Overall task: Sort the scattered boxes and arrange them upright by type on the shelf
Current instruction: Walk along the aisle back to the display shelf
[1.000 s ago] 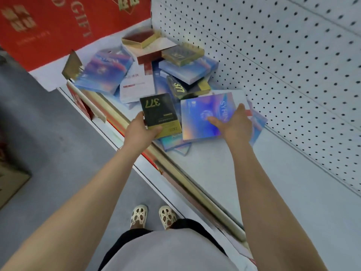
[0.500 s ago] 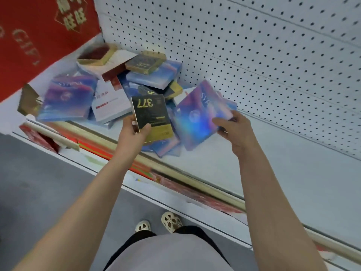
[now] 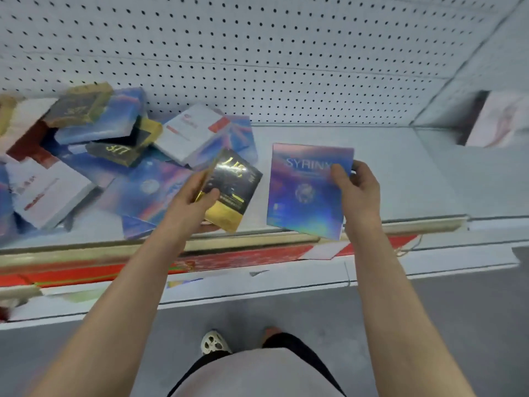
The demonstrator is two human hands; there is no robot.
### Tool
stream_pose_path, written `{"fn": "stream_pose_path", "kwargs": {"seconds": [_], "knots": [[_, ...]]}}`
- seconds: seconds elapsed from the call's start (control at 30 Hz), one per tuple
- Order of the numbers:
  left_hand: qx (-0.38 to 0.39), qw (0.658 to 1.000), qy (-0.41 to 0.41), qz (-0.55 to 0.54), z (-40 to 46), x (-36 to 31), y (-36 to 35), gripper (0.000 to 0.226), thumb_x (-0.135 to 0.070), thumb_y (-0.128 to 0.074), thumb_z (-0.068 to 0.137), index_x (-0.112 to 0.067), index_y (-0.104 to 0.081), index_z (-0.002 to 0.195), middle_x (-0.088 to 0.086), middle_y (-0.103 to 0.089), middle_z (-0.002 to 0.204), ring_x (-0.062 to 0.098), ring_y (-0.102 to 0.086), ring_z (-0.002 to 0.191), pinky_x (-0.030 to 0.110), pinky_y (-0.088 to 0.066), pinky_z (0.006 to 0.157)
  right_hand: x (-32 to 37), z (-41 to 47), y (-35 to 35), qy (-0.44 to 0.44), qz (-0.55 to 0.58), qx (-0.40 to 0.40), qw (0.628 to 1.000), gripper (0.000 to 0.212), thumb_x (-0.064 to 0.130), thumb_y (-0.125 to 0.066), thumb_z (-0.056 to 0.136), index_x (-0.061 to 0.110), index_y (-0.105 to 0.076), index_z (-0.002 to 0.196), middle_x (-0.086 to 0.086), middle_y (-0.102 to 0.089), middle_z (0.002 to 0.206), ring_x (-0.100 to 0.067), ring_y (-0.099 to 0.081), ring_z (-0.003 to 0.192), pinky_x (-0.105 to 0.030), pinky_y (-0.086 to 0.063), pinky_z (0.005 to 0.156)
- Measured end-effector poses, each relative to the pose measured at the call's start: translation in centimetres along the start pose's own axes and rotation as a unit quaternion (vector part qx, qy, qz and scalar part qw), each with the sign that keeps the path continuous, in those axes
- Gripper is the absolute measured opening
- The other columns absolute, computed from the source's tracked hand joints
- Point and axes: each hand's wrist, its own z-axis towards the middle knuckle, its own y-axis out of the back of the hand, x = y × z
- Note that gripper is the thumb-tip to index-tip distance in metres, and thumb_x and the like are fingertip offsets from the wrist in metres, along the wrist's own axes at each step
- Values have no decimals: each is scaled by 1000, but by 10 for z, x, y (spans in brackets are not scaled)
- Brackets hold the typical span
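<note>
As the person stood facing the shelf [image 3: 372,173], the one head view showed each hand busy with a box. The left hand [image 3: 190,196] gripped a black-and-gold box [image 3: 233,190] by its lower left corner, thumb on the face and fingers behind, tilted above the front of the shelf. The right hand [image 3: 356,190] pinched a blue holographic box [image 3: 305,190] at its right edge, thumb over the printed front, holding it nearly upright and just beside the black one without touching it. To the left lay the scattered pile [image 3: 94,156]: more blue holographic boxes, other black-and-gold ones and white boxes with red marks, lying flat or leaning on each other against the pegboard back [image 3: 286,67]. The shelf surface to the right of the held boxes looked bare, with something pale at the far right that I could not make out.

Both boxes looked like light, stiff card, thin enough to tip over once stood on edge. The glossy faces seemed slippery, so I judged a hold across the edges safer than one on the flat front. Sorting appeared barely started, since nothing stood upright on the shelf yet, and the blue box seemed nearest to being set down.
</note>
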Motion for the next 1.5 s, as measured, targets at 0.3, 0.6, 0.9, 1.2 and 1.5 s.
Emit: {"fn": "stream_pose_path", "kwargs": {"seconds": [0.3, 0.6, 0.9, 1.2, 1.5], "knots": [[145, 982, 54, 106, -7, 2, -123, 55, 4, -75, 77, -12, -49, 123, 12, -64, 116, 25, -70, 96, 30, -60, 71, -31, -12, 139, -44, 43, -157, 986, 11, 33, -64, 83, 24, -59, 87, -2, -61, 79, -21, -58, 73, -36, -47, 67], [124, 986, 13, 108, -26, 13, -331, 21, -13, -79, 75, -21, -68, 91, 4, -73, 91, 22, -70, 81, 37, -57, 76, -58, -1, 346, -63, 95, -245, 963, 9, 22, -62, 93, 14, -59, 97, 2, -62, 79, -15, -62, 68, -28, -48, 62], [252, 962, 105, 17, -48, 34, -528, 11, -16, -54, 96, -25, -53, 103, 8, -62, 104, 30, -65, 89, 57, -55, 80, -92, 21, 521, -88, 93, -323, 938, 10, 26, -63, 89, 19, -61, 95, -11, -68, 96, -26, -68, 86, -53, -56, 84], [274, 956, 62, 90, -9, 41, -667, 43, -1, -70, 84, -11, -50, 119, 12, -61, 115, 29, -67, 98, 41, -58, 80, -119, 78, 620, -93, 105, -378, 915, 6, 22, -63, 93, 18, -61, 97, -10, -68, 97, -23, -66, 86, -41, -57, 77], [244, 968, 27, 54, 65, 9, -806, 25, -14, -70, 87, -6, -62, 110, 9, -70, 105, 19, -71, 87, 38, -59, 81, -109, 190, 702, -92, 134, -397, 903, 11, 21, -61, 96, 13, -57, 102, -4, -68, 94, -13, -70, 73, -27, -56, 63]]}}
